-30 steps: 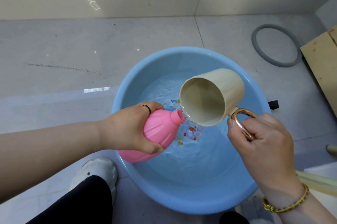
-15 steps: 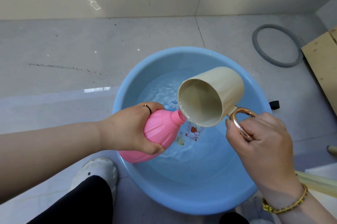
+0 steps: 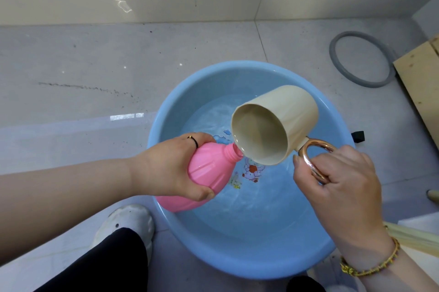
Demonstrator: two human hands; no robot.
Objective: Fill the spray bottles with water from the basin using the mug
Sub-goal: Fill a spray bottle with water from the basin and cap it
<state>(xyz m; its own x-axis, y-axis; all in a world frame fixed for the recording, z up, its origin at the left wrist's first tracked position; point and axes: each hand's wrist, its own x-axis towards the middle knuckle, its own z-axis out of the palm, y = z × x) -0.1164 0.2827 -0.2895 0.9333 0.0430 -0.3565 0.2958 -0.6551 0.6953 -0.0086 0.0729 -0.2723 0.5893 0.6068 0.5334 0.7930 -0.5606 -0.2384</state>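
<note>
My left grip [image 3: 166, 168] is closed round the belly of the pink ribbed plastic spray bottle [image 3: 211, 172]. I hold it tilted in the middle of the frame, above the round blue plastic basin [image 3: 237, 265], with its neck pointing to the right. My right grip [image 3: 339, 187] is closed on the copper-coloured ring handle [image 3: 316, 163] of the cream-coloured mug [image 3: 285, 113]. The mug is tipped to the left, and its lower lip is at the bottle's open neck [image 3: 234, 152].

To pour well, I think I should tip the mug slowly, so the stream is thin enough for this narrow neck. Both should be over the basin, so any spill falls back into the water [image 3: 249, 208].

I cannot make out the stream itself. How full the bottle is I cannot tell, because its wall is opaque. How much water is in the mug is also hard to judge. Part of the bottle's body is hidden under my left grip. No spray head and no second bottle is in the frame.
</note>
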